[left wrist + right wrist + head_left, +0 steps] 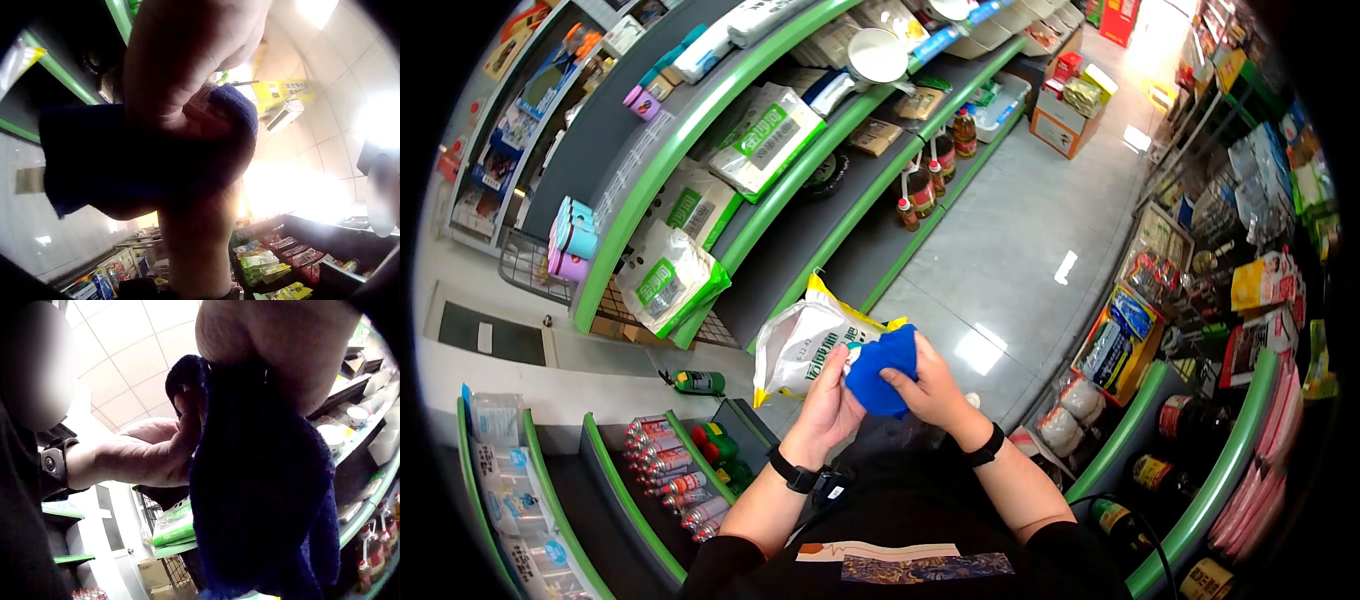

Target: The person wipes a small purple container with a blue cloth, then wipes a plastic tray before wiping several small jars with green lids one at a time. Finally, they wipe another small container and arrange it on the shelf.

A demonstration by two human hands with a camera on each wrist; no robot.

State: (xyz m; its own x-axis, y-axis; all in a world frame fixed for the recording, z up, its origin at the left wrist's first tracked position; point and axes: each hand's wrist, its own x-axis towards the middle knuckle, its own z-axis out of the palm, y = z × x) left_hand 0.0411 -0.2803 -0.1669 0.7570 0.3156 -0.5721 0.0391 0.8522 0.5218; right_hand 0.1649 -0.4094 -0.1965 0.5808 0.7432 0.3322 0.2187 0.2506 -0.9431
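Observation:
In the head view, a blue cloth (880,378) is held between both hands in front of the person's chest. The left hand (832,400) grips its left side, where a small teal-and-white printed thing (853,353) peeks out from the fold. Most of that printed thing is hidden by cloth and fingers, so I cannot tell its kind. The right hand (930,385) holds the other side, its thumb lying over the fabric. From the right wrist, the cloth (256,487) hangs down below the right hand (269,353). Just beyond the hands is a white bag with yellow edges (795,345).
Green-edged shelves (750,230) curve along the left, bearing white-and-green packs (768,140) and bottles (920,185). Spray-type cans (665,460) fill a low shelf at lower left. Stocked shelves line the right (1135,420). A grey tiled aisle (1000,260) runs ahead, with a carton (1060,125) beside it.

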